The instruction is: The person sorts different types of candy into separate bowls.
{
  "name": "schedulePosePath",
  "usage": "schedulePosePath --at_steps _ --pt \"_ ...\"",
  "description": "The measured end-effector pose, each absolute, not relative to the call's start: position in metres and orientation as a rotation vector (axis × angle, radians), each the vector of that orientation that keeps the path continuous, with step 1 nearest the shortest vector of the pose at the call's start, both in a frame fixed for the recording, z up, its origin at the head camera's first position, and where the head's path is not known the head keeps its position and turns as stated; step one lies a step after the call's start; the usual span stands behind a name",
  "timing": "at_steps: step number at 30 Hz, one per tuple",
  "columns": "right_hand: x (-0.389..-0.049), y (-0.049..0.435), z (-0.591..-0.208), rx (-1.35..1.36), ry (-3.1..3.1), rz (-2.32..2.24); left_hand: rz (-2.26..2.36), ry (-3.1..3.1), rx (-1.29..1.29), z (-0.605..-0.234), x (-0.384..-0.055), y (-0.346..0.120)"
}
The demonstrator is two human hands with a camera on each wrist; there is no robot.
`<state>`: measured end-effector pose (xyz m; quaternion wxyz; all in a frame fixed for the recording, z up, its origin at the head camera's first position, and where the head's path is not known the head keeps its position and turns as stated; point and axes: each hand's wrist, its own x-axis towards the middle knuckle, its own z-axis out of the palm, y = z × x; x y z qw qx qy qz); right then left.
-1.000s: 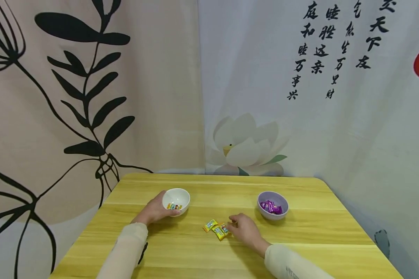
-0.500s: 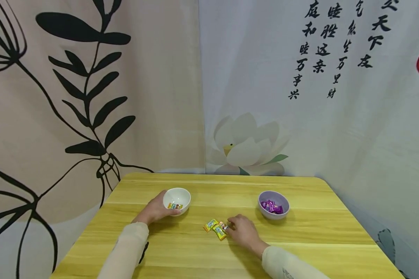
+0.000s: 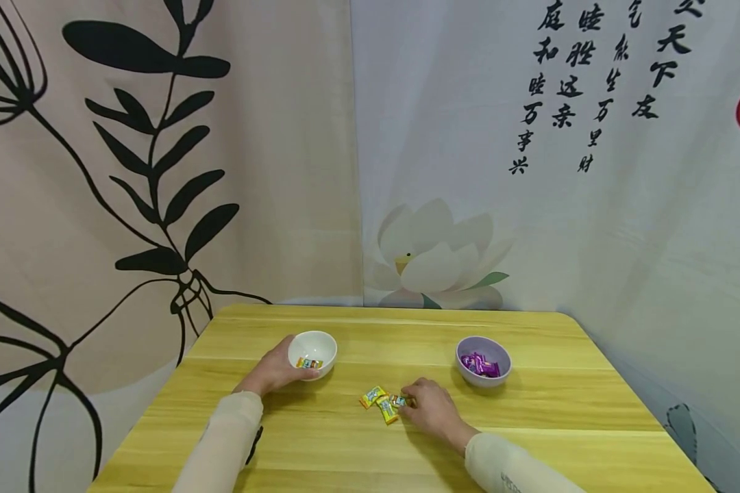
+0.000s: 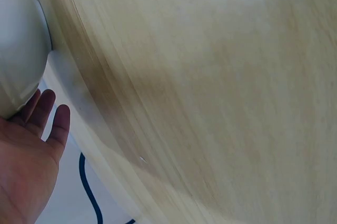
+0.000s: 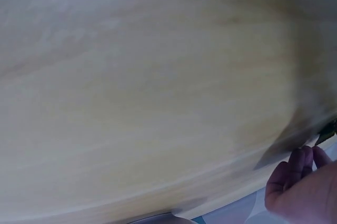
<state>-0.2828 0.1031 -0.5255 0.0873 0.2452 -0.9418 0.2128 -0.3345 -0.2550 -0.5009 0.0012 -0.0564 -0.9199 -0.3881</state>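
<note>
On the left of the head view, my left hand [image 3: 276,370] holds a white bowl [image 3: 322,348], its thumb along the near rim. The left wrist view shows fingers beneath the outside of the bowl [image 4: 20,50]. Inside lie wrapped candies [image 3: 309,363]. My right hand [image 3: 434,412] pinches a small yellow-wrapped candy [image 3: 397,401] between thumb and fingertips, low over the table. Two more yellow candies, one [image 3: 373,397] farther back and one [image 3: 387,410] nearer, lie right beside it. At the edge of the right wrist view, a dark wrapper [image 5: 327,132] shows by the fingertips.
A purple bowl [image 3: 501,357] with several purple-wrapped candies [image 3: 479,365] stands at the back right, beyond my right hand. Everything rests on a wooden table [image 3: 345,459] with rounded far corners. Behind it hangs a printed curtain [image 3: 296,171].
My right fingers have closed in on the rightmost yellow candy, which has turned and shifted slightly. The left hand and white bowl stay in place.
</note>
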Motion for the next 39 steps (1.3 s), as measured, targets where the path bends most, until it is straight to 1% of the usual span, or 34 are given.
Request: schedulePosePath --at_steps 7,20,28,39 --pt "-0.287 0.1 -0.525 0.711 -2.803 0.627 -1.241 -2.88 -0.182 -0.5 -0.337 -0.257" --pt "-0.299 0.096 -0.514 0.565 -2.764 0.705 -1.233 -2.874 -0.193 -0.501 -0.346 -0.261" --pt "-0.312 0.08 -0.502 0.505 -2.779 0.78 -1.25 -2.87 -0.197 -0.501 -0.35 -0.263" --pt "-0.324 0.05 -0.488 0.533 -2.734 0.812 -1.256 -2.882 -0.217 -0.499 -0.354 -0.264"
